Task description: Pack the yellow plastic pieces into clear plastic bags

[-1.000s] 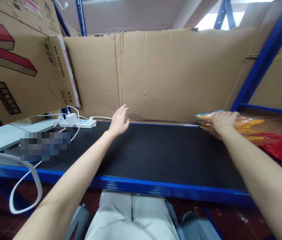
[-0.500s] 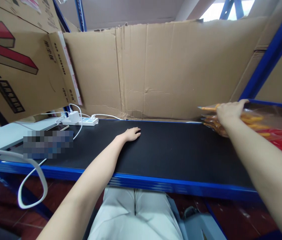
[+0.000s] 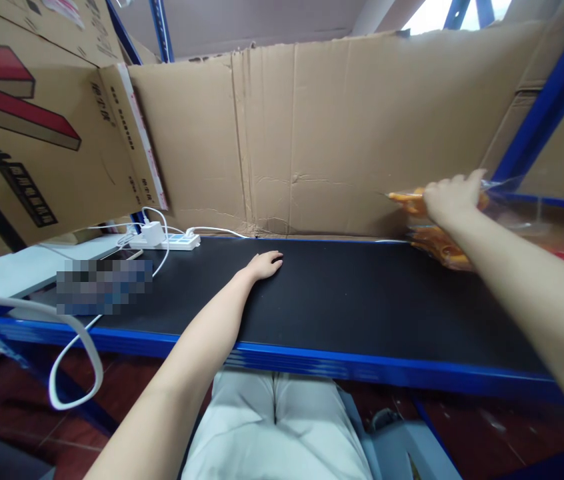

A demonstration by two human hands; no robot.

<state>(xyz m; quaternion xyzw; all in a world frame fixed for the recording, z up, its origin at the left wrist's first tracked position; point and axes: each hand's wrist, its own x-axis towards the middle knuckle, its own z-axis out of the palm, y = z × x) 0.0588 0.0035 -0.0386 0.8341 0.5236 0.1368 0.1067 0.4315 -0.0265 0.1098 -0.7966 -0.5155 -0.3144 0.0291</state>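
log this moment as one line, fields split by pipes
left hand: palm down on black tabletop | right hand: grips clear plastic bag of orange items | rear: cardboard panel | rear left: white power strip

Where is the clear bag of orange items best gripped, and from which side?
Probably by the upper part of the clear bag, from above and the person's side: the right hand grips there, the cardboard panel stands behind, and the bag looks soft, with orange items bulging below the hand.
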